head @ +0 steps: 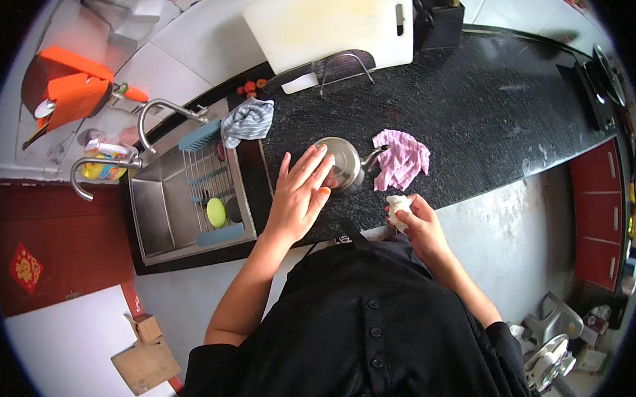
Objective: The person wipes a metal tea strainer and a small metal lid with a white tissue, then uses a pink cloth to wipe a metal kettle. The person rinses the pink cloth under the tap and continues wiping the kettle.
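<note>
A shiny stainless steel kettle stands on the black stone countertop, its spout pointing right. My left hand is spread flat over the kettle's left side, fingers apart and gripping nothing; whether the fingertips touch the metal I cannot tell. A crumpled white tissue or cloth is pinched in my right hand, just past the counter's front edge. Beyond that hand, a rumpled pink cloth lies beside the spout.
Left of the kettle is a steel sink with a dish rack and a curved faucet. A striped cloth hangs at its corner. A white cutting board and a knife block stand along the wall.
</note>
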`<state>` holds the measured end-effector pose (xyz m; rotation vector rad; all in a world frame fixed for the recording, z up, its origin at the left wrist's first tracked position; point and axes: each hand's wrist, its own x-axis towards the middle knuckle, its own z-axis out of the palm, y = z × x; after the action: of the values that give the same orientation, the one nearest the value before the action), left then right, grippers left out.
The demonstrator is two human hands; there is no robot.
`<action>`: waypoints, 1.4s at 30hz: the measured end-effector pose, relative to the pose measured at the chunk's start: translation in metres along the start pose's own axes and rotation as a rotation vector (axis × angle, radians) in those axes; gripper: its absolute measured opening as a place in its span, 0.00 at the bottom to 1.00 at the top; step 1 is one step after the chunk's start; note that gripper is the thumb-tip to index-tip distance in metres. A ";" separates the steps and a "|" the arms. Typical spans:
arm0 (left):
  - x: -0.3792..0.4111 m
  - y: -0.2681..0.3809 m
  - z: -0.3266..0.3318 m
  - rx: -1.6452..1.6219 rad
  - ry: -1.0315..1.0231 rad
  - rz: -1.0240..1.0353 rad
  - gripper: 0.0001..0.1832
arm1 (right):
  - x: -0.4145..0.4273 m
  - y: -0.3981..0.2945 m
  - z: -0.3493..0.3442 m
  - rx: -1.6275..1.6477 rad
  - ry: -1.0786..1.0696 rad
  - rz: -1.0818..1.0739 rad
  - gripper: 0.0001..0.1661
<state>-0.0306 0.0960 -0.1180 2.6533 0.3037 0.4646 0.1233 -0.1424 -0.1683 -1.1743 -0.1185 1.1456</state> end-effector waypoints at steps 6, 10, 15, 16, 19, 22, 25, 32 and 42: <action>0.002 0.002 0.009 0.162 -0.033 0.026 0.26 | -0.004 0.013 -0.007 -0.013 0.035 -0.007 0.12; 0.005 0.003 0.003 0.253 -0.033 0.057 0.24 | -0.003 0.024 -0.002 0.007 0.023 0.001 0.11; 0.012 -0.012 0.000 0.048 -0.037 0.069 0.20 | 0.000 0.028 0.010 0.069 0.031 -0.045 0.09; 0.014 -0.019 -0.003 -0.020 -0.040 0.083 0.19 | 0.001 0.031 0.011 0.074 0.036 -0.061 0.09; 0.034 -0.027 -0.003 -0.152 0.032 0.189 0.12 | 0.002 0.038 0.009 0.009 0.072 -0.082 0.09; 0.045 -0.027 0.007 -0.184 0.024 0.166 0.09 | -0.003 0.036 0.009 -0.048 0.136 -0.081 0.10; 0.049 -0.026 0.021 -0.211 0.042 0.137 0.08 | -0.005 0.039 0.008 -0.052 0.204 -0.108 0.12; 0.026 0.019 0.040 -0.093 0.188 -0.113 0.08 | 0.002 0.037 0.008 -0.142 0.316 -0.238 0.15; 0.051 0.033 0.050 0.215 0.133 -0.185 0.09 | 0.030 0.031 0.058 -0.312 0.417 -0.660 0.17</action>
<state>0.0393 0.0628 -0.1319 2.7694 0.6680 0.5782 0.0829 -0.0836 -0.1800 -1.4763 -0.3441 0.2969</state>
